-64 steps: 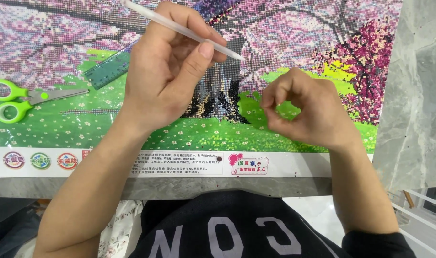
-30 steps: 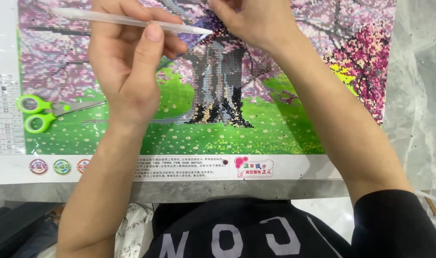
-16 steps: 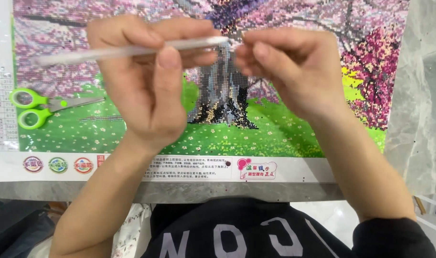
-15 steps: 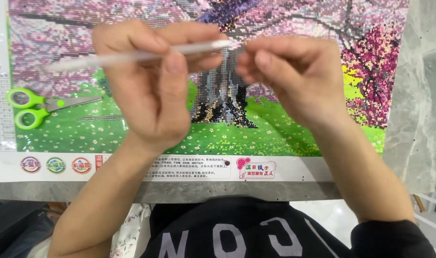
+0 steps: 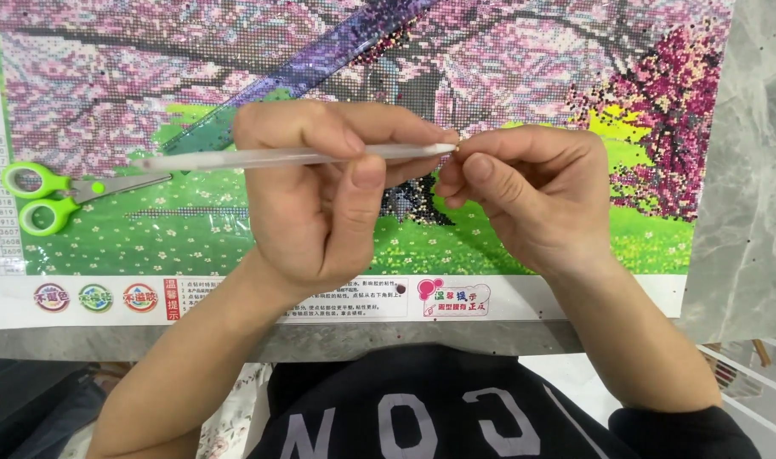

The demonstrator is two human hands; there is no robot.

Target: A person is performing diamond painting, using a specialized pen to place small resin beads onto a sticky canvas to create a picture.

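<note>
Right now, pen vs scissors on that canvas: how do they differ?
The white pen is held off the canvas in the left hand, with the right hand pinching at its tip; the scissors lie flat, untouched, at the left edge of the diamond-painting canvas. The pen is one slim, pale stick; the scissors have bright green loop handles and metal blades. Both point roughly rightward, along the canvas's width.

place: likely home craft table | bead-mosaic canvas (image 5: 107,93) | green scissors (image 5: 43,197)
</note>
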